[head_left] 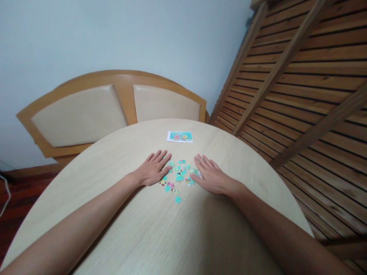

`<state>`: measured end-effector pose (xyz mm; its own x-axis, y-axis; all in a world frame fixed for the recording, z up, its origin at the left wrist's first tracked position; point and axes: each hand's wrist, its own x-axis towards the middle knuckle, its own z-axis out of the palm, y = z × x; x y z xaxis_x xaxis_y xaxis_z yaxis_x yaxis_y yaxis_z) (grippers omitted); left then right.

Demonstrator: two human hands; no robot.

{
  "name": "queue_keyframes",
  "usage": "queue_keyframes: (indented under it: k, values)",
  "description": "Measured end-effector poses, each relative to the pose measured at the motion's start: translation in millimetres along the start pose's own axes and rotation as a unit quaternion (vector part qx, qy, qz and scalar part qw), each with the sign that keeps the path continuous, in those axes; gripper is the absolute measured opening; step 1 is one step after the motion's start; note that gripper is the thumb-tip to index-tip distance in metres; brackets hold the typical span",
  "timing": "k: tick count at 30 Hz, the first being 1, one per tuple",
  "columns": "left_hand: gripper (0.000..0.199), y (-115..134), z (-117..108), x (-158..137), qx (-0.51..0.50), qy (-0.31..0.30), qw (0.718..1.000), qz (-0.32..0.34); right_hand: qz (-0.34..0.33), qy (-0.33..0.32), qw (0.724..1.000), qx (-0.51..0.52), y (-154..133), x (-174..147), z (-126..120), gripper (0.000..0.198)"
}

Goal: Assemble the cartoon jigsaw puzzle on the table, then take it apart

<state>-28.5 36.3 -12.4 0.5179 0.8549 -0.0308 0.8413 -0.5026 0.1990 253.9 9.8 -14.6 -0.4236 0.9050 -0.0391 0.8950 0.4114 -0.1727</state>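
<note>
Loose jigsaw puzzle pieces (179,178), mostly turquoise with some pink and yellow, lie in a small scattered heap on the table. My left hand (153,169) rests palm down at the heap's left side, fingers spread, its thumb and fingertips against the nearest pieces. On the right side, my right hand (211,176) is also palm down with fingers stretched out, its thumb over some pieces. Both hands partly hide the pieces beneath them. One turquoise piece (178,199) lies apart, closest to me. Beyond the heap is a picture card (180,136) with cartoon figures on turquoise.
The round pale wooden table (137,233) spreads around both forearms. Behind it stands a wooden headboard (126,91) with cream padded panels, against a light wall (129,34). A slatted wooden structure (301,84) rises on the right. At far left is a white cable (7,194).
</note>
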Motion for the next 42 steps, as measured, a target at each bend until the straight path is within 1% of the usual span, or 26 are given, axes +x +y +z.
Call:
queue_keyframes:
  k: [2, 4, 8, 11, 15, 19, 21, 24, 27, 29, 30, 32, 34, 35, 37, 40, 42]
  values:
    - [0.07, -3, 0, 1, 0.005, 0.004, 1.0, -0.018, 0.01, -0.004, 1.0, 0.001, -1, -1, -2, 0.088]
    - [0.068, -5, 0, 2, 0.006, 0.01, 1.0, -0.028, 0.005, 0.0, 1.0, 0.003, -6, -2, -4, 0.088]
    - [0.068, -3, 2, 4, 0.006, 0.027, 0.998, -0.048, -0.054, -0.001, 0.998, 0.013, -26, -5, -3, 0.089]
    - [0.071, 0, 2, 5, 0.001, 0.045, 0.997, -0.06, -0.088, -0.005, 0.996, 0.023, -39, -10, -3, 0.095]
    - [0.076, 0, 1, 4, -0.013, 0.061, 0.997, -0.046, -0.13, -0.023, 0.991, 0.033, -52, -16, -5, 0.093]
    - [0.073, -2, 2, 2, -0.024, 0.071, 0.997, -0.024, -0.173, -0.036, 0.983, 0.048, -59, -19, -6, 0.094]
    - [0.072, -3, 3, 3, -0.024, 0.082, 0.996, -0.012, -0.172, -0.029, 0.983, 0.049, -58, -17, -5, 0.097]
    - [0.066, -4, 4, 5, -0.028, 0.125, 0.992, 0.006, -0.134, -0.016, 0.99, 0.039, -49, -11, -3, 0.099]
    - [0.049, 1, 4, 0, -0.029, 0.186, 0.981, 0.042, -0.104, -0.002, 0.994, 0.035, -37, -5, -3, 0.102]
    - [0.044, 7, 5, -8, -0.021, 0.199, 0.978, 0.066, -0.095, 0.009, 0.995, 0.031, -31, -2, -3, 0.101]
    - [0.047, 10, 6, -12, -0.017, 0.195, 0.978, 0.071, -0.099, 0.012, 0.995, 0.029, -29, -2, -3, 0.1]
    - [0.062, 15, 10, -21, -0.014, 0.187, 0.981, 0.055, -0.126, 0.008, 0.992, 0.028, -27, -2, -4, 0.094]
    - [0.069, 18, 14, -26, -0.014, 0.177, 0.983, 0.037, -0.154, -0.001, 0.988, 0.024, -28, -3, -5, 0.08]
    - [0.069, 18, 15, -27, -0.016, 0.174, 0.984, 0.027, -0.159, -0.004, 0.987, 0.019, -28, -4, -5, 0.072]
    - [0.066, 18, 15, -27, -0.021, 0.174, 0.984, 0.018, -0.149, -0.004, 0.989, 0.006, -29, -5, -7, 0.059]
    - [0.058, 21, 12, -28, -0.033, 0.188, 0.981, 0.033, -0.122, -0.005, 0.992, -0.014, -28, -5, -10, 0.054]
    - [0.057, 24, 11, -32, -0.038, 0.193, 0.979, 0.049, -0.114, -0.012, 0.993, -0.021, -25, -5, -12, 0.054]
